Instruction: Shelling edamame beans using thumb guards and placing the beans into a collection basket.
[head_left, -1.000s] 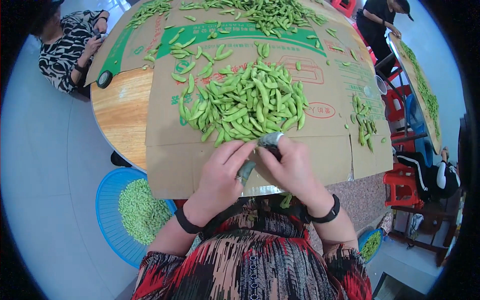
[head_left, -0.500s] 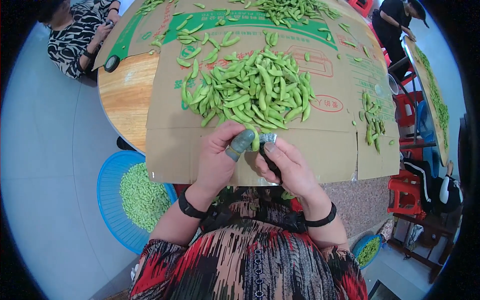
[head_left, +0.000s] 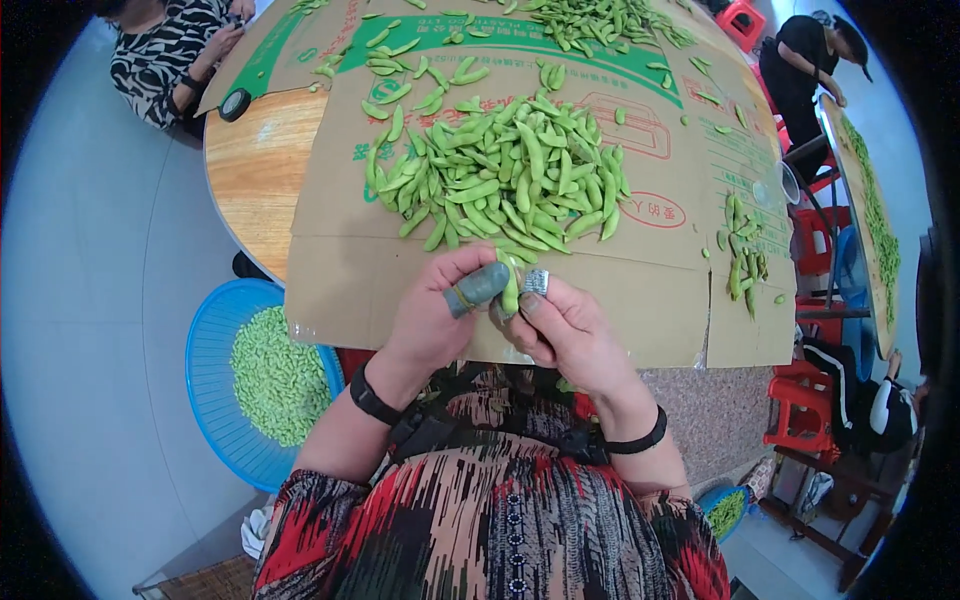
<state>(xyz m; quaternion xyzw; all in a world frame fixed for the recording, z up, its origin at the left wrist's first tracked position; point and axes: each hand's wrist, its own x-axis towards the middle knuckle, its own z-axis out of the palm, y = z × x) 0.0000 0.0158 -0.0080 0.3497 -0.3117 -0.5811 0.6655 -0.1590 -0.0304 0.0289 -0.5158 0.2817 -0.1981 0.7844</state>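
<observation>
My left hand (head_left: 425, 305) pinches a green soybean pod (head_left: 509, 285) upright between fingers and thumb. The thumb wears a grey-green rubber cover with a yellowish band. Against the pod's right side, my right hand (head_left: 575, 330) is closed, its thumb pressing a small silver-grey piece (head_left: 535, 281); I cannot make out what kind of thing this is. The right fingertips are partly hidden beneath the pod. Just beyond both hands lies a large heap of green soybean pods (head_left: 500, 170) on flattened cardboard (head_left: 400, 300).
At my lower left stands a blue basket (head_left: 205, 385) of shelled beans (head_left: 285, 370). More pods (head_left: 745, 255) lie to the right and at the far side. A co-worker (head_left: 165, 60) sits far left; another (head_left: 800, 75) stands far right near red stools (head_left: 805, 410).
The view has shifted slightly. My right hand has closed in toward the pod, and the silver-grey piece has tilted more upright. My left hand still holds the pod.
</observation>
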